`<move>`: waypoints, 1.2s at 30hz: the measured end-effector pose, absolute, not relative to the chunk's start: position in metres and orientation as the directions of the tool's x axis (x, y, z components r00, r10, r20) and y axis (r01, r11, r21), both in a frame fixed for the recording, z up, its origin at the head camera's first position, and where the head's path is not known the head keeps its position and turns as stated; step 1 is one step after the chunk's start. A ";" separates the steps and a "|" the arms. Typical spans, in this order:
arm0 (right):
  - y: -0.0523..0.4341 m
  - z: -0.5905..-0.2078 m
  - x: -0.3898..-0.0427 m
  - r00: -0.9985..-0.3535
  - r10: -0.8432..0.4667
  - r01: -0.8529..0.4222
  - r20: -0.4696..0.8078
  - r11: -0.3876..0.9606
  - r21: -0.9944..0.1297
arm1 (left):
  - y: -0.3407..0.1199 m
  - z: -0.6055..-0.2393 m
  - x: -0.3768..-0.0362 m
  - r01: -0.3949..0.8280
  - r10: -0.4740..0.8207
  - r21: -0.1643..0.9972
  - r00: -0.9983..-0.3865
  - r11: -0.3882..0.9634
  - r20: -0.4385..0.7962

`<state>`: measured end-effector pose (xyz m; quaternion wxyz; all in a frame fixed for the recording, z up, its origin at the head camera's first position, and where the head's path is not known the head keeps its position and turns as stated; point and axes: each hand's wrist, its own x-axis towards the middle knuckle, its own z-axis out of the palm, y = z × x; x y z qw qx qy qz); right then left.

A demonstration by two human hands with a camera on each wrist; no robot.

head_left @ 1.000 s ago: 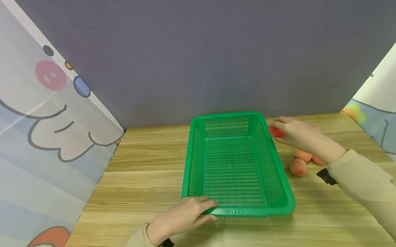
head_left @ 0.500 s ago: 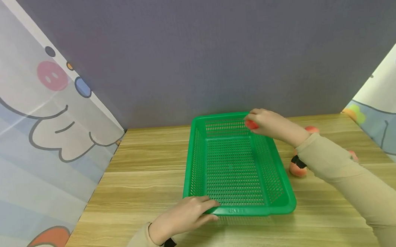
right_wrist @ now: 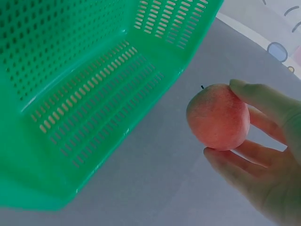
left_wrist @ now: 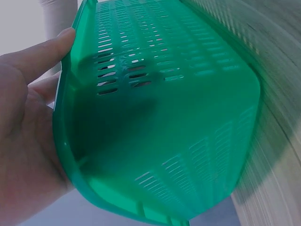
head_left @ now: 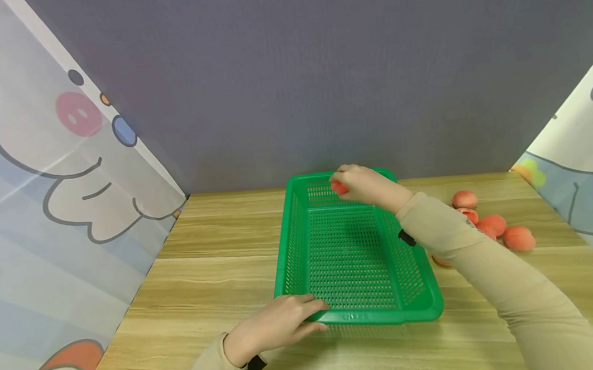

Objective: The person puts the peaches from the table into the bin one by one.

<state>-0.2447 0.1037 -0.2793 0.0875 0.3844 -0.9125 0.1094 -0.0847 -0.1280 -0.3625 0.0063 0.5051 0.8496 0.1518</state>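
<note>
1. the small round pink-orange peach (right_wrist: 217, 116) is pinched between the thumb and curled fingers of the right hand (head_left: 364, 183), held over the far end of the green perforated plastic basket (head_left: 359, 316), above its floor and not touching it.
2. to do this step well, i judge the hand should come down close to the mesh floor before the fingers part, so the fruit settles instead of rolling (a round thing on a flat tray will wander).
3. the left hand (head_left: 273, 326) rests on the basket's near left corner, fingers fairly straight along the rim and thumb against the outer wall in the left wrist view; a steady press there should keep the tray from sliding.
4. count, held: one peach in the right hand.
5. count, basket: one, with nothing lying in it yet.
6. count, loose peaches (head_left: 518, 238) on the light wooden table (head_left: 220, 267) to the right of the basket: four plain, plus a fifth partly hidden under the beige sleeve (head_left: 460, 238); more may be covered.
7. hands: two.
</note>
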 end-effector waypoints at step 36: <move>0.036 -0.366 -0.297 -0.798 -0.603 -0.581 0.014 0.763 -0.283 | -0.126 -0.358 -0.085 0.845 0.863 0.303 -0.492 0.441 0.116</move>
